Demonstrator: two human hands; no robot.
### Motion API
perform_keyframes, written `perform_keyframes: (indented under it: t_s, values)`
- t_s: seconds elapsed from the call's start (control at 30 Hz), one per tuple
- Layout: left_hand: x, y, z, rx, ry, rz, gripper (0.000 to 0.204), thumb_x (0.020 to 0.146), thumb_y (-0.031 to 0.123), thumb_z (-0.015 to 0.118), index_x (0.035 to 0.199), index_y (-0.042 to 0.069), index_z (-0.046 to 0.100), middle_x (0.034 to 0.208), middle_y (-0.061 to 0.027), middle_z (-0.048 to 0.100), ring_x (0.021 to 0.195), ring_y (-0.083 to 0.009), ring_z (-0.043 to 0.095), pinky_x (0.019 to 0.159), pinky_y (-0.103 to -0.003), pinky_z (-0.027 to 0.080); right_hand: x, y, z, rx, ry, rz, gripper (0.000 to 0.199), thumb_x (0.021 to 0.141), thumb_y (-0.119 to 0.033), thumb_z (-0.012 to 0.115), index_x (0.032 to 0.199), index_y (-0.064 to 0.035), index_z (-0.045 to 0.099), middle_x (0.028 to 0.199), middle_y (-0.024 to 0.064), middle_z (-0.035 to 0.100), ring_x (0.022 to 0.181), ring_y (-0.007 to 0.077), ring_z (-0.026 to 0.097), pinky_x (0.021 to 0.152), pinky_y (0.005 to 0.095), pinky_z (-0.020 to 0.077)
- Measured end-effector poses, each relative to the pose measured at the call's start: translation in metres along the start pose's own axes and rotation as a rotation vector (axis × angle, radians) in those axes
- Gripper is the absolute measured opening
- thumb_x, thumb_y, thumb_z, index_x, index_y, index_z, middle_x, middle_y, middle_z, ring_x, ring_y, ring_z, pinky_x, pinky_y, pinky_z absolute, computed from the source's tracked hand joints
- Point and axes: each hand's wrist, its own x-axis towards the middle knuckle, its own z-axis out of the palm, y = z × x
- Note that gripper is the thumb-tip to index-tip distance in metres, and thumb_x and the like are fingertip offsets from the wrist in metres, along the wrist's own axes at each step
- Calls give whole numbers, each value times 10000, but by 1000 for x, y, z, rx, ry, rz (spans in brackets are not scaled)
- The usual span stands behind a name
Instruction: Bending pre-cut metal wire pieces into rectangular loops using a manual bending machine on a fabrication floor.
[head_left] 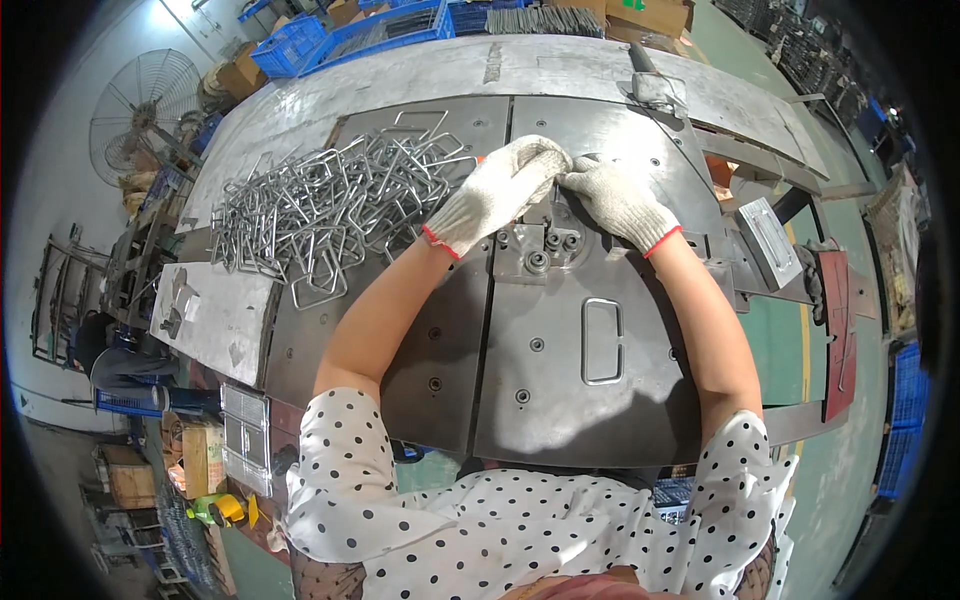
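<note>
Left hand [497,192] and right hand [617,200], both in white knit gloves with red cuffs, meet fingertip to fingertip at the far middle of the steel tabletop [560,400], just above a cluster of round pins [545,250] set in the plate. The fingers of both hands are curled together and pinched over something small between them — it is hidden under the gloves, so what they clamp cannot be told.

Nearest loose piece is a wire loop [602,341] lying flat on the tabletop, nearer the person than the hands and well apart from them. It is a narrow rectangle of bright, round steel wire with rounded corners. Its long axis runs away from the person, toward the pins, and the right long side has a gap near the middle where the two wire ends face each other.

Left of the left hand, a heap of loops [330,205] of the same grey wire lies tangled across the tabletop, pointing every way; its nearest pieces lie just beside the left glove — touching or not, I cannot tell. One bigger loop at the near edge of the heap lies flat on its own.

Blue crates [350,35] stand behind the tabletop, and a cage fan [145,100] stands far left.
</note>
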Motion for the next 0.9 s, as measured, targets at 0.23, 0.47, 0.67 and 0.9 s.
perform_keyframes:
  t_s: [0.23, 0.47, 0.67, 0.9]
  values:
    - [2, -2, 0, 26, 14, 12, 193, 1115, 227, 587, 1194, 71, 669, 935, 58, 644, 694, 8, 467, 546, -173, 354, -1, 2, 4, -17, 19, -20, 390, 970, -145, 568, 1331, -134, 716, 1232, 130, 683, 1134, 369, 654, 977, 492, 534]
    - [1, -3, -3, 78, 3, 1, 187, 1115, 219, 586, 1202, 78, 674, 969, 57, 657, 715, 6, 487, 562, -166, 367, 0, 4, 7, -1, 7, 3, 393, 987, -149, 552, 1347, -139, 710, 1270, 134, 680, 1175, 359, 638, 1009, 485, 521]
    - [1, -1, -2, 40, -10, -3, 185, 1108, 217, 602, 1202, 76, 677, 971, 58, 653, 724, 8, 486, 573, -166, 373, 0, 4, 8, 8, 9, -2, 390, 1001, -161, 550, 1356, -145, 709, 1275, 132, 683, 1179, 362, 636, 1024, 481, 513]
    - [0, 1, 0, 99, -8, 34, 190, 1105, 218, 607, 1203, 75, 684, 965, 59, 652, 725, 6, 483, 575, -172, 376, 1, 5, 8, -25, -33, 7, 390, 1005, -163, 542, 1356, -149, 711, 1325, 116, 680, 1193, 353, 634, 1037, 468, 512]
